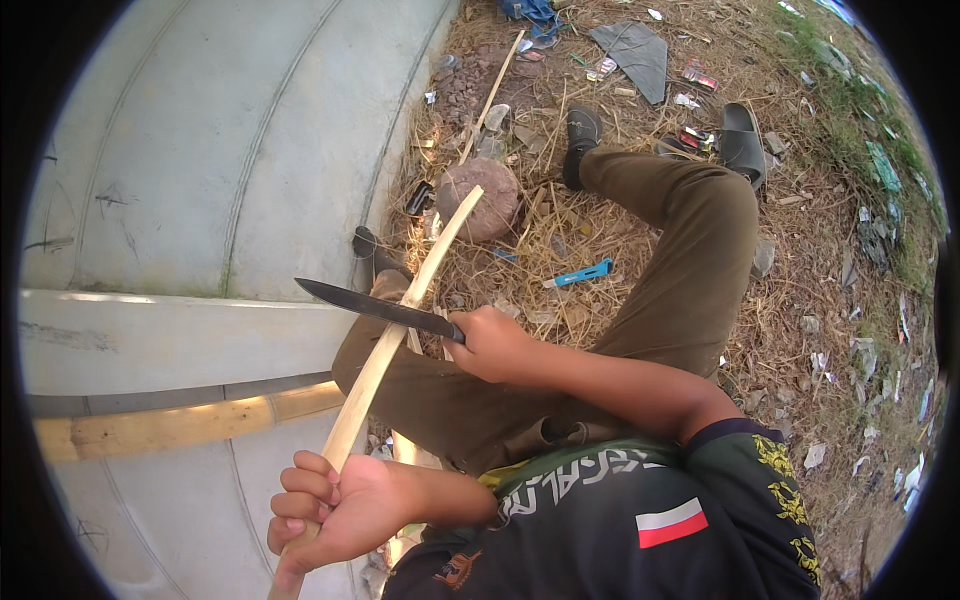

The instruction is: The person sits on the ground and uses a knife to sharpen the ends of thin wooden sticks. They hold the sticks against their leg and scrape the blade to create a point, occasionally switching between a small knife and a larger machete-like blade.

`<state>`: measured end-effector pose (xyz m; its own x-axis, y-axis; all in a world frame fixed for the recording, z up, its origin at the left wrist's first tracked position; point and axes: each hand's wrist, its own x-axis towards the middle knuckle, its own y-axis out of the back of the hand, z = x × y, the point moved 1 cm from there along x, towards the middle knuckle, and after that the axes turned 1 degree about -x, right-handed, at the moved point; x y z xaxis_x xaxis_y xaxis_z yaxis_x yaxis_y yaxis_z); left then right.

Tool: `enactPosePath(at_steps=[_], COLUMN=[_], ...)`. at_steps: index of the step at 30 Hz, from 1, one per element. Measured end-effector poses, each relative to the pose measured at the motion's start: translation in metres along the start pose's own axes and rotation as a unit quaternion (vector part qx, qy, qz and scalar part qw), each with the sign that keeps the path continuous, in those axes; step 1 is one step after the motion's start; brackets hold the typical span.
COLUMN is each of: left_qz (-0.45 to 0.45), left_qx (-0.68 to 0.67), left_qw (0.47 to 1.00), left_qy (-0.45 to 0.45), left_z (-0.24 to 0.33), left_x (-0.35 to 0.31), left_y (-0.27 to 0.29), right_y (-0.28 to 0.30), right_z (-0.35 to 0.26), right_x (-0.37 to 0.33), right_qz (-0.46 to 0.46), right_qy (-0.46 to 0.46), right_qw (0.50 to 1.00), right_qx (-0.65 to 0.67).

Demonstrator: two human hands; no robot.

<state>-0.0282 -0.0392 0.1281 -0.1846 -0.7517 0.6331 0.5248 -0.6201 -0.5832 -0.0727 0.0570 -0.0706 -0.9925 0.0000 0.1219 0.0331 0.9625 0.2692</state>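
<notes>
A long pale strip of wood or bamboo (388, 340) slants from the lower left up toward a round stone (480, 198). Near its lower end, my left hand (335, 508) is closed around the strip. My right hand (495, 345) grips the handle of a dark-bladed knife (385, 308). The blade lies across the strip about midway along, its tip pointing left; whether it cuts into the strip cannot be made out. The strip's far end overlaps the stone in view; whether they touch is unclear.
A grey wall (220, 150) with a ledge stands at left, with a bamboo pole (190, 422) below. A blue cutter (578, 274) lies on dry straw between my legs. Another thin strip (493, 95) lies beyond the stone. A grey slipper (742, 143) and scattered litter are farther off.
</notes>
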Motion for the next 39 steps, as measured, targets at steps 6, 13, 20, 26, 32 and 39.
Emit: enactPosePath(at_steps=[6, 13, 20, 26, 32, 39], left_qz=[0.01, 0.031, 0.035, 0.035, 0.059, 0.053], left_qx=[-0.005, -0.011, 0.015, 0.032, 0.044, 0.011], left_qw=[1.0, 0.999, 0.999, 0.999, 0.996, 0.998], left_qy=[-0.004, 0.011, 0.003, 0.021, 0.048, 0.037], left_z=[0.005, 0.008, 0.0, -0.004, -0.011, -0.007], left_x=[-0.004, -0.009, -0.003, 0.02, 0.027, 0.021], left_y=[0.007, -0.004, 0.012, 0.008, 0.011, 0.006], right_y=[-0.008, -0.004, -0.014, -0.013, -0.017, -0.015], right_z=[-0.001, -0.018, -0.029, -0.041, -0.018, -0.011], right_x=[-0.008, -0.018, -0.028, -0.014, -0.003, 0.013], right_qz=[-0.026, 0.008, -0.031, -0.045, -0.05, -0.01], right_qy=[0.036, 0.103, 0.17, 0.015, -0.089, -0.034], right_qw=[0.999, 0.995, 0.984, 0.999, 0.994, 0.997], right_qx=[0.019, -0.006, -0.042, -0.016, -0.035, -0.074])
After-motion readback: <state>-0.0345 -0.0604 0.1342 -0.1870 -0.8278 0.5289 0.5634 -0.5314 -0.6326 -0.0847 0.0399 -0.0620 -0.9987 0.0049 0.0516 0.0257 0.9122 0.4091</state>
